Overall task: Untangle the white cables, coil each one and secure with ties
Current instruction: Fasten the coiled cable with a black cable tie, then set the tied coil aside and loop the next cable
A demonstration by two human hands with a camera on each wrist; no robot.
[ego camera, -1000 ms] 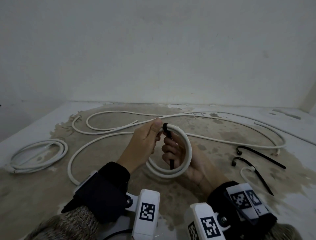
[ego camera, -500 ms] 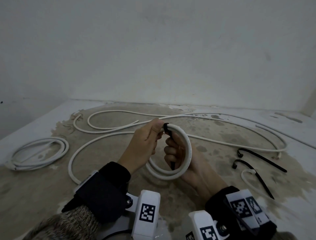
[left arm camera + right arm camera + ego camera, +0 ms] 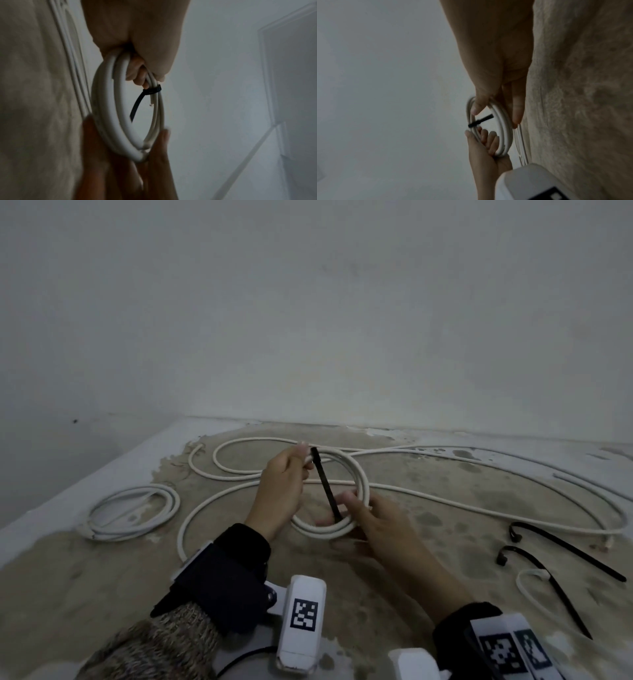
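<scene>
While the left hand (image 3: 279, 491) gripped the top of the small coiled white plastic cable (image 3: 356, 487), curled fingers (image 3: 137, 75) just beside the thin black plastic zip tie (image 3: 327, 487) cinched there, the right hand (image 3: 376, 525) cradled the coil's bottom on nearly straight fingers (image 3: 517, 108). The cable looked light but springy; I'd hold it beside the tie. 2 spare black ties (image 3: 561, 553) lay well off past the right hand.

sleeves: speckled grey-brown knit (image 3: 154, 642) | wrist straps: black (image 3: 222, 583) | wrist cameras: white, black-square markers (image 3: 303, 614)
</scene>
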